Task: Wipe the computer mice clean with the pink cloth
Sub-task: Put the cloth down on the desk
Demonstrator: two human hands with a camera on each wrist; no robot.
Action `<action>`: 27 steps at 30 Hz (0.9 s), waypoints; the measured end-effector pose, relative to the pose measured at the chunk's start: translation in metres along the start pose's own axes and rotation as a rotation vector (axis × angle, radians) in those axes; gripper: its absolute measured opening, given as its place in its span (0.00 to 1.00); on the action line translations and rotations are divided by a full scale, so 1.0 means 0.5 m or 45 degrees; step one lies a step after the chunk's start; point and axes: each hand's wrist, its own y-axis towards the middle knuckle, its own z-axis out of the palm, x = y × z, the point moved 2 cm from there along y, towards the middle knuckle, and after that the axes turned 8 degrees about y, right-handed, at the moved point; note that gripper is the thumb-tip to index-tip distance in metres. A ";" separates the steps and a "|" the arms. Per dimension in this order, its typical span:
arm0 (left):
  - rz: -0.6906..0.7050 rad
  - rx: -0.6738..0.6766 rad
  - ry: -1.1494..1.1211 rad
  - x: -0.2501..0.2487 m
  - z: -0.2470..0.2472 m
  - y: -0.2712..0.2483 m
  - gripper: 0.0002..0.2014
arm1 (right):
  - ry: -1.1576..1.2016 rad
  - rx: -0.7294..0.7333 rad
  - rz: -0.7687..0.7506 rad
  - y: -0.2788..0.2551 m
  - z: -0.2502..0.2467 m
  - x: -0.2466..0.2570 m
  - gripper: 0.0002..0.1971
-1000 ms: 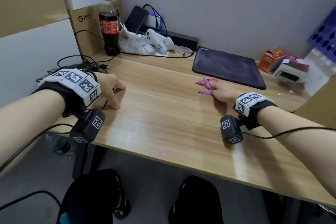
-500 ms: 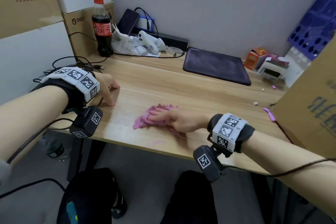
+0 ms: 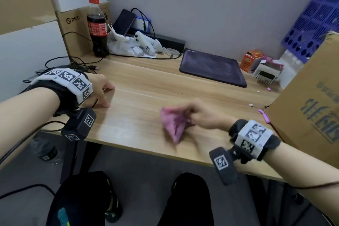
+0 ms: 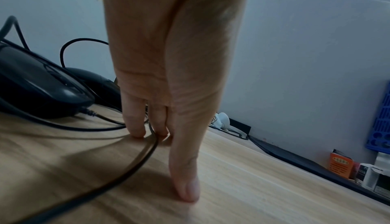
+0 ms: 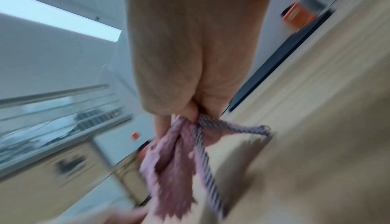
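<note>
The pink cloth (image 3: 172, 124) hangs bunched just above the wooden table (image 3: 143, 82), front centre, blurred by motion. My right hand (image 3: 190, 113) pinches its top; the right wrist view shows the right hand (image 5: 185, 112) with fingers closed on the gathered cloth (image 5: 173, 169). My left hand (image 3: 106, 95) rests its fingertips on the table at the left. In the left wrist view the left hand (image 4: 175, 157) has straight fingers, with a black cable (image 4: 131, 165) running between them. Two black mice (image 4: 38, 80) (image 4: 94, 84) lie just left of it, hidden behind my wrist in the head view.
A large cardboard box (image 3: 311, 112) stands at the right edge. A dark flat pad (image 3: 212, 67) lies at the back. A cola bottle (image 3: 97, 27), white controllers (image 3: 146, 42) and tangled cables (image 3: 73, 62) fill the back left. Small boxes (image 3: 251, 59) sit back right.
My right hand pulled the cloth from beside the dark pad toward the table's front, then gathered it and raised it off the wood. The left hand stayed put.
</note>
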 end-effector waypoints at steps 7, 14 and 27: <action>-0.001 -0.010 0.003 0.007 -0.001 0.012 0.50 | -0.216 -0.797 0.469 0.000 -0.237 -0.186 0.28; -0.001 -0.004 -0.018 0.012 0.003 0.016 0.51 | -0.524 -0.309 0.623 0.050 -0.222 -0.223 0.23; -0.027 -0.067 -0.128 0.007 0.010 -0.006 0.40 | -0.509 0.194 -0.001 0.039 0.031 -0.065 0.22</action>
